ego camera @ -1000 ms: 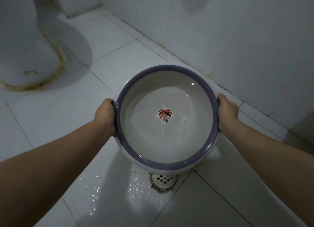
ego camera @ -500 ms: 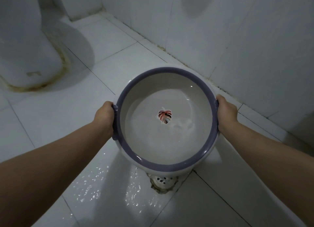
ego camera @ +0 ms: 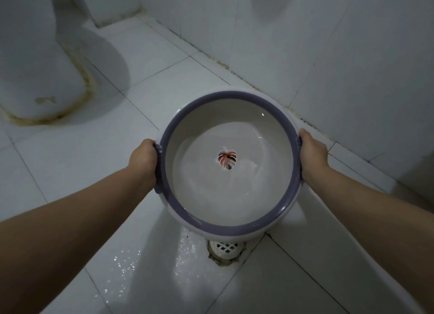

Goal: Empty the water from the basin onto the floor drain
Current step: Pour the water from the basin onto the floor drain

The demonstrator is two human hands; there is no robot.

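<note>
Above the floor drain [ego camera: 225,248], I have the white basin [ego camera: 229,216] with its purple rim held off the tiled floor [ego camera: 70,163], a leaf print showing through the shallow water [ego camera: 211,184] inside. My left hand [ego camera: 143,158] and right hand [ego camera: 312,152] are each clamped on opposite sides of the rim.

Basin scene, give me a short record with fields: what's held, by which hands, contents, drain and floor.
held: basin, purple rim
left hand: grips left rim
right hand: grips right rim
contents: shallow water over a leaf decal
drain: on the floor just below the near rim, partly hidden
floor: wet near the drain
</note>
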